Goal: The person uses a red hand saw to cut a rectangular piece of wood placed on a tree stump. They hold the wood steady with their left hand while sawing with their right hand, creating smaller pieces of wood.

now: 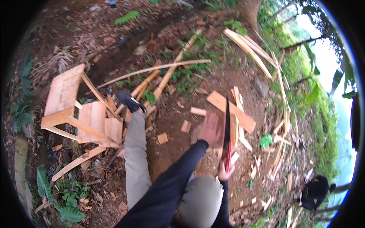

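My left hand (pixel 210 131) lies flat, fingers stretched out, on a brownish wooden board (pixel 219 143) in front of me. My right hand (pixel 226 171) is wrapped around the red handle of a handsaw (pixel 227 125). The saw's dark blade points away from me and runs along the board, just right of my left hand. Whether its teeth are in the wood, I cannot tell. Beyond the blade tip, a wider light plank (pixel 232 111) lies at a slant. My bent knee (pixel 201 199) is close between my arms.
A wooden frame like a chair (pixel 91 114) stands at the left, beside my shoe (pixel 131 102). Long poles (pixel 167 78) lie beyond it. Small offcuts (pixel 162 138) are scattered on the soil. At the right are long strips (pixel 283 91), a green plastic bag (pixel 265 141) and a black shape (pixel 315 192).
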`<control>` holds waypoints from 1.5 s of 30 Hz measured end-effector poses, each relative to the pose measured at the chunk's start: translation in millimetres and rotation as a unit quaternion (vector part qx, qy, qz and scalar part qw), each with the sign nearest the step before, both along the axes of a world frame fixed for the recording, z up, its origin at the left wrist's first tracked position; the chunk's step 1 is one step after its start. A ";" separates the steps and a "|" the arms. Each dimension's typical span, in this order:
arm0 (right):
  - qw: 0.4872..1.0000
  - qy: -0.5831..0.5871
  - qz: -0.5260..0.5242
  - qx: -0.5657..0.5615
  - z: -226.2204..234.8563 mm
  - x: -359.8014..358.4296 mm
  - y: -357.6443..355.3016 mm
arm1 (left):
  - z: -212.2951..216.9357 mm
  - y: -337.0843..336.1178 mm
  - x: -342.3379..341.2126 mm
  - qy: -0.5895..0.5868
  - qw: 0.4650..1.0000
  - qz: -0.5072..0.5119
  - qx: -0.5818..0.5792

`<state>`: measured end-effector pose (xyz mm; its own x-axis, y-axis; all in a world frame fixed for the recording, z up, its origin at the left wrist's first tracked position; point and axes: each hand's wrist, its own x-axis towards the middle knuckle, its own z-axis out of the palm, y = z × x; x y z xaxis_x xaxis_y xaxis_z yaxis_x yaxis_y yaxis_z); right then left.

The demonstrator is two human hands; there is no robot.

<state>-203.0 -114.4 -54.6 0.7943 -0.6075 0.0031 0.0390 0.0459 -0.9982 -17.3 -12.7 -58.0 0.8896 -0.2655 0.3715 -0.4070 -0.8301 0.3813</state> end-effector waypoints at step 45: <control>0.985 0.015 0.108 -0.132 4.2 -44.6 -6.0 | -3.7 5.9 5.6 -0.011 1.000 -0.020 0.008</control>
<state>-247.5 -120.4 -50.4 0.9076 -0.4046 0.1121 0.0262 -0.2117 -0.9770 -11.7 -6.8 -61.7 0.8700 -0.3070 0.3859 -0.4482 -0.8185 0.3594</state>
